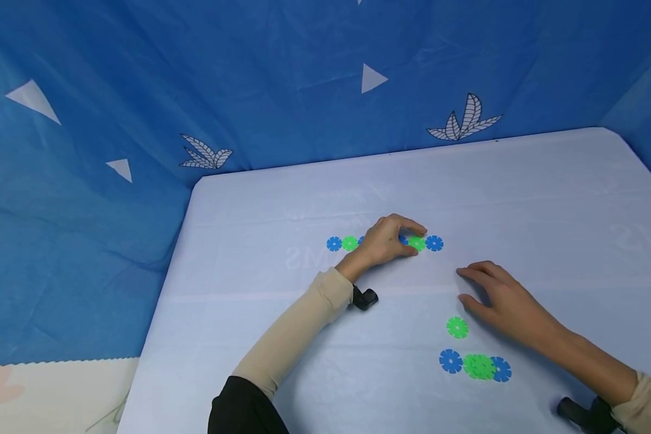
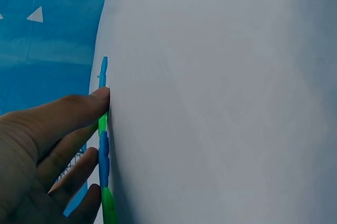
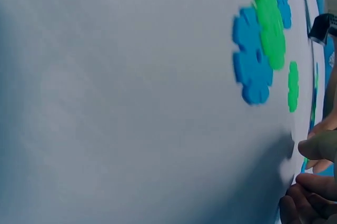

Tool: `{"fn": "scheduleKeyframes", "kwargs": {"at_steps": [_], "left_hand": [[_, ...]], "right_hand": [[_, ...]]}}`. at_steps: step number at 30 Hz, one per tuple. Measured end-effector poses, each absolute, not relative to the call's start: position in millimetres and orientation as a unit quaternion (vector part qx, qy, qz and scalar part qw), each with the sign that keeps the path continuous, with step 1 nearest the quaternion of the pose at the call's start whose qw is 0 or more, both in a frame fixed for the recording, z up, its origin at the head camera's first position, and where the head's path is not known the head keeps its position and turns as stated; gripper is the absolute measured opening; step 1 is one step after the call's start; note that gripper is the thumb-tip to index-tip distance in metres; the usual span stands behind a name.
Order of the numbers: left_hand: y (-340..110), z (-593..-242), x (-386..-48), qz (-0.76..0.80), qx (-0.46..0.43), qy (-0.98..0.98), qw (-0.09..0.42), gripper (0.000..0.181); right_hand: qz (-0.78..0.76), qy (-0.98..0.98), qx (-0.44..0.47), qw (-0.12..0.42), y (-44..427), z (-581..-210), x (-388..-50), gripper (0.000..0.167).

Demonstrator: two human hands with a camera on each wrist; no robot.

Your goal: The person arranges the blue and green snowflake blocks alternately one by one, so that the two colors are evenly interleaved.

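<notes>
1. Far left and behind, a blue curtain (image 1: 87,253) with pale triangles and leaf drawings borders the white worktop (image 1: 239,241). Faint letters (image 1: 302,258) on the cloth look reversed and are too pale to read surely.
2. A row of discs (image 1: 349,243), notched, alternating blue and green, lies across the worktop's middle. The head view loses its centre under the left hand (image 1: 382,240); the left wrist view shows blue and green pieces there, edge-on.
3. The left hand pinches a green disc (image 1: 416,243) near the row's right end, thumb and finger at opposite edges. A blue disc (image 1: 434,243) ends the row.
4. Nearer the viewer, a loose green disc (image 1: 457,327) lies above a blue-and-green cluster (image 1: 480,366). Overlaps make its count uncertain; the right wrist view shows green partly covering blue.
5. At right, the right hand (image 1: 504,298) is empty, thumb and fingers parted. Its own wrist view cuts it off.
</notes>
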State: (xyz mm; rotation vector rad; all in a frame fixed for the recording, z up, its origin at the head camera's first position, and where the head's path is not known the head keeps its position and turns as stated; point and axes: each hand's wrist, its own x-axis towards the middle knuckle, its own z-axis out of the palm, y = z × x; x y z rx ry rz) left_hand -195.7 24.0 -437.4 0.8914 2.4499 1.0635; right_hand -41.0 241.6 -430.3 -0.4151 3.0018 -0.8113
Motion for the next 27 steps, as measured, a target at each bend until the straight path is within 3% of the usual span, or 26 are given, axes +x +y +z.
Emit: {"fn": "scheduleKeyframes", "kwargs": {"at_steps": [11, 27], "left_hand": [[24, -437, -195, 0.355, 0.312, 0.867, 0.162, 0.039], [29, -431, -194, 0.330, 0.335, 0.870, 0.150, 0.043]], "right_hand": [[-0.247, 0.944, -0.219, 0.011, 241, -428, -14, 0.046], [-0.239, 0.925, -0.295, -0.021, 242, -426, -10, 0.045]]}}
